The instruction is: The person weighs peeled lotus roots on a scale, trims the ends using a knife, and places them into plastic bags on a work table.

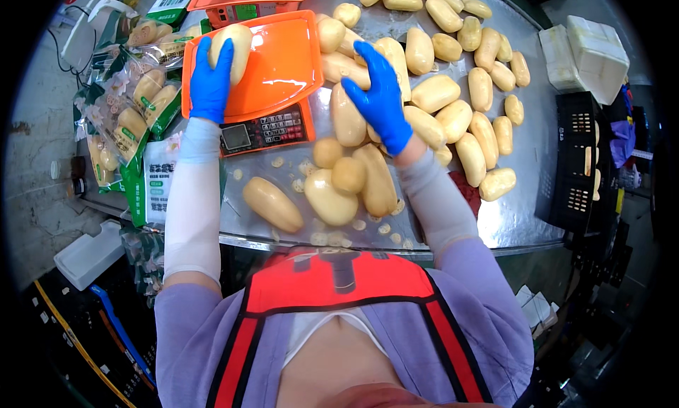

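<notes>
In blue gloves, my left hand (209, 83) grips a pale, smooth lotus root segment (238, 44) at the left end of an orange tray (279, 61) resting on an orange scale (298, 129). My right hand (375, 97) is spread open, thumb and fingers apart, over lotus root segments (348, 114) just right of the tray; whether it touches one I cannot tell. More plump segments (481, 90) lie across the upper right of the metal table (532, 178). A few large pieces (332, 196) and thin round slices (385, 228) lie near the front edge.
Clear and green bags of segments (145, 97) pile at the left. A second orange scale (233, 10) stands at the back. White foam boxes (587, 54) and a black crate (573, 167) are at the right. A white plastic container (85, 252) sits below the table's left corner.
</notes>
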The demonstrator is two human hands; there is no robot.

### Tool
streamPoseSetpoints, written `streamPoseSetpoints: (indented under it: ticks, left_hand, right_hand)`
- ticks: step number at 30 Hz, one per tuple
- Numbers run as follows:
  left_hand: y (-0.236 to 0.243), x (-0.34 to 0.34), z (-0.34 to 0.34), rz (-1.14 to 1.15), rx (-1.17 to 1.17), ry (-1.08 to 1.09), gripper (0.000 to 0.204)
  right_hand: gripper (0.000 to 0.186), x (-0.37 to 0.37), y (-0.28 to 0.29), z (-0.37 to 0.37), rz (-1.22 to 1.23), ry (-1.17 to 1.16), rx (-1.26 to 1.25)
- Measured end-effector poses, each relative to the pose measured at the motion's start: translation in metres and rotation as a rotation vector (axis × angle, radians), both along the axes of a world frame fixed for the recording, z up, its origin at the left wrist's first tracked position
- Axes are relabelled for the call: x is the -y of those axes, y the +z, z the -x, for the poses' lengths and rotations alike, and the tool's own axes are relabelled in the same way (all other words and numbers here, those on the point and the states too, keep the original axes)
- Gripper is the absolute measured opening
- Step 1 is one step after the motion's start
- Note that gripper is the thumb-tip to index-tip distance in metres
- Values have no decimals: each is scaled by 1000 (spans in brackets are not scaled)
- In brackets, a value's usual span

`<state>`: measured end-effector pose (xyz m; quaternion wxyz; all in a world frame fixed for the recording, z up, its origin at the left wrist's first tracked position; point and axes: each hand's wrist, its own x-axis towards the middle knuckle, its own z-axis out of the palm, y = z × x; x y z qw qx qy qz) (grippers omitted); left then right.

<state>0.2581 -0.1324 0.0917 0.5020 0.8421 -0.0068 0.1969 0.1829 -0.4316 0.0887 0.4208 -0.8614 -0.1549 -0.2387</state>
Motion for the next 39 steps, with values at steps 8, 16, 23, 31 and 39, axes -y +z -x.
streamPoseSetpoints:
  ticks: [8, 16, 23, 31, 39]
  left_hand:
    - [-8, 12, 3, -270, -3, -17, 76]
    - [20, -40, 59, 313, -55, -72, 49]
    - [-66, -144, 163, 153, -144, 320, 45]
    - [-94, -124, 234, -265, -213, 256, 49]
    - [-91, -119, 268, -667, -289, 314, 57]
  right_hand:
    - [76, -16, -44, -118, 392, -145, -178]
    - [86, -21, -25, -125, 29, -217, -278]
    - [80, -57, 11, -99, 160, 261, 34]
    - [76, -63, 29, -78, 5, 338, 0]
    - [53, -14, -4, -12, -438, 42, -338]
